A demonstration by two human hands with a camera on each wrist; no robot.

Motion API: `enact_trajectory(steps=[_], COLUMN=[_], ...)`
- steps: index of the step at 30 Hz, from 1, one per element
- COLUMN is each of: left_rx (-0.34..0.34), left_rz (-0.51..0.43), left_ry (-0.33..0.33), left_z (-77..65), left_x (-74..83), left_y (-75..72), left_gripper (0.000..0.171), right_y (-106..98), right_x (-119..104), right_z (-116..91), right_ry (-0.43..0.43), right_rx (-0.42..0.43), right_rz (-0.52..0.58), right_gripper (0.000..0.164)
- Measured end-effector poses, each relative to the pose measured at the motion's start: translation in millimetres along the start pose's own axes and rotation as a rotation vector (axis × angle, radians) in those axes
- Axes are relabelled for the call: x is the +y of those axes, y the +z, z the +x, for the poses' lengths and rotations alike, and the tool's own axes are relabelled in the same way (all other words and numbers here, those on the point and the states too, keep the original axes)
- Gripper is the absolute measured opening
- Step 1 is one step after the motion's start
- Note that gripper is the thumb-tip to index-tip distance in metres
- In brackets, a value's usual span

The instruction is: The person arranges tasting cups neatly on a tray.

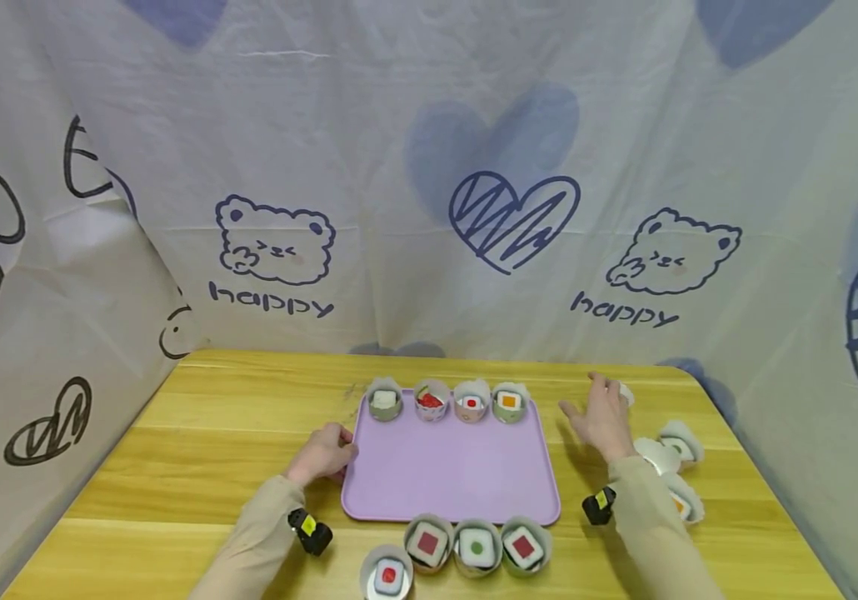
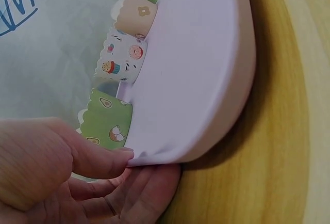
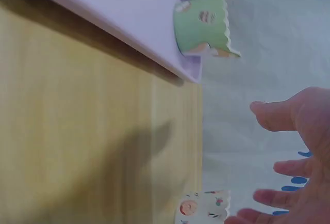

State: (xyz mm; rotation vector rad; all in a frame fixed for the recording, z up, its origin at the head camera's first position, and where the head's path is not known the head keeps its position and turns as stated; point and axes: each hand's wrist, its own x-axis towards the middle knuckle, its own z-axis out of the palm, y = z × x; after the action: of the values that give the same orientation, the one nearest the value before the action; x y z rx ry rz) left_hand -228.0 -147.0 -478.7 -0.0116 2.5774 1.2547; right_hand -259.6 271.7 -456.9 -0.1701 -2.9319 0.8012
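Note:
A lilac tray (image 1: 447, 471) lies on the table, with several paper cups standing in a row along its far edge. My left hand (image 1: 322, 454) pinches the tray's left edge, thumb above and fingers beneath, as the left wrist view shows close to the green avocado-print cup (image 2: 105, 118). To the right of the tray, my right hand (image 1: 603, 419) is held above the table, fingers spread and holding nothing. Closest to it is a paper cup (image 1: 626, 394), mostly hidden behind the fingers; in the right wrist view a white doughnut-print cup (image 3: 202, 207) shows below the hand.
Several cups with square cakes, one a cup with a green-dotted cake (image 1: 476, 547), stand along the tray's near edge. More cups, among them a pale cup (image 1: 680, 442), cluster beside my right forearm. A printed cloth (image 1: 399, 250) hangs behind the wooden table (image 1: 234, 408).

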Motion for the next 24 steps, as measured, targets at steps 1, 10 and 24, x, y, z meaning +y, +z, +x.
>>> enact_trajectory(steps=[1, 10, 24], left_rx=[-0.003, -0.010, 0.000], left_rz=[0.003, 0.019, 0.002], left_ry=[-0.002, -0.026, -0.007], left_z=[0.3, 2.7, 1.3], left_x=[-0.2, -1.6, -2.1], left_y=[0.0, 0.7, -0.1], left_gripper=[0.021, 0.022, 0.020], right_y=[-1.4, -10.3, -11.9], right_x=[0.8, 9.4, 19.6], right_z=[2.5, 20.2, 35.6], right_ry=[0.011, 0.116, 0.190], right_rx=[0.000, -0.006, -0.126], right_rz=[-0.006, -0.063, -0.121], right_gripper=[0.078, 0.088, 0.084])
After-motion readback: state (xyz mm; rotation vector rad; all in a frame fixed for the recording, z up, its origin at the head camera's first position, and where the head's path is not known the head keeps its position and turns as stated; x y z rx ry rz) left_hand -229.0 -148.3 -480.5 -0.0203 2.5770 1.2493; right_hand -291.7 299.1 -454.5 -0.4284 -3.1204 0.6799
